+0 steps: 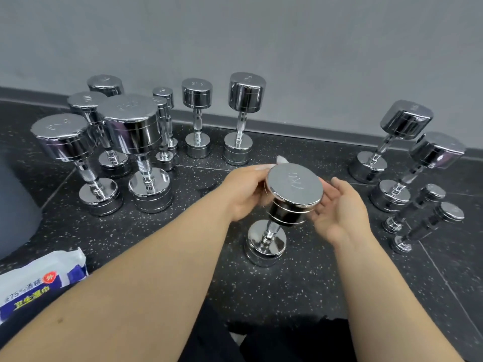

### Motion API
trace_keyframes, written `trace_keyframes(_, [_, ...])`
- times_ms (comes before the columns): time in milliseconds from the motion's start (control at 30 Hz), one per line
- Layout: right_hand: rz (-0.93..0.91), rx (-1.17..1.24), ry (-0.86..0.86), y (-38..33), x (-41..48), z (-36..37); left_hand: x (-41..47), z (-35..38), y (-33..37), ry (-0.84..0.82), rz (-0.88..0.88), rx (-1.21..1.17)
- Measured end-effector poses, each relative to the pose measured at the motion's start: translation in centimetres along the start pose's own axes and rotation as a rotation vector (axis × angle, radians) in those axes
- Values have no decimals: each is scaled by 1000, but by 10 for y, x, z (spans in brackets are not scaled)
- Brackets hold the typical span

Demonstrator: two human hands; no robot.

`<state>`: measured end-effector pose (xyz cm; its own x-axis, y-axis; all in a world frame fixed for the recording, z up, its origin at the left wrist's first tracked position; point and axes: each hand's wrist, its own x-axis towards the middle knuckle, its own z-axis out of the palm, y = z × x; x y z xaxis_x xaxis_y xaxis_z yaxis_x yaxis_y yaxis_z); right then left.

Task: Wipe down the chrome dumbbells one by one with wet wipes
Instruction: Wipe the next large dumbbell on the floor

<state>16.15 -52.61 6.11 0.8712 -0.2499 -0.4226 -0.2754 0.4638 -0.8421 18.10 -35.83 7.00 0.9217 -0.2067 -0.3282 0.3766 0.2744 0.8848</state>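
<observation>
Gripping the wipe (282, 160) against the top of the upright dumbbell (294, 190) with the left hand (245, 194), cupping alongside with the open right hand (339, 207); risking toppling it by shoving sideways too hard.

Plain grey wall (261, 35) across the back, matte and evenly lit. A darker grey baseboard (300, 129) ran along its foot. The floor (287, 288) was black rubber tile flecked with white, and thin seams (444, 279) crossed it. A rounded blue-grey form (15, 205) sat at the left edge, cut off by the frame.
</observation>
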Motion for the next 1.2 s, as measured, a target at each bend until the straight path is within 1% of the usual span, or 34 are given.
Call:
trace_keyframes(67, [45,-22,-68,-3,10,-1,10,-2,14,-44,-15,120])
trace_keyframes(200, [72,-56,-183,-9,28,1,30,0,20,-19,9,342])
trace_keyframes(300, [55,-55,-236,-12,32,7,35,-1,11,-71,2,341])
trace_keyframes(433, [50,-92,-323,-12,31,13,36,-5,12,11,58,284])
trace_keyframes(567, [146,-107,-296,0,24,14,22,1,14,69,102,238])
trace_keyframes(667, [207,-30,-299,10,15,11,11,2,11,127,127,203])
trace_keyframes(733, [227,42,-282,16,8,7,6,2,5,193,124,171])
trace_keyframes(800, [256,131,-231,18,-1,3,0,4,0,257,115,169])
trace_keyframes(867, [273,200,-148,18,-11,-1,-7,7,-3,281,115,182])
trace_keyframes(933, [250,257,-35,20,-22,-5,-13,10,-4,285,124,195])
trace_keyframes(1000, [166,266,45,22,-30,-4,-18,11,-6,286,133,201])
trace_keyframes(1100, [32,286,77,22,-38,7,-22,12,-10,279,159,223])
trace_keyframes(1200, [9,339,106,25,-51,16,-27,15,-14,313,193,239])
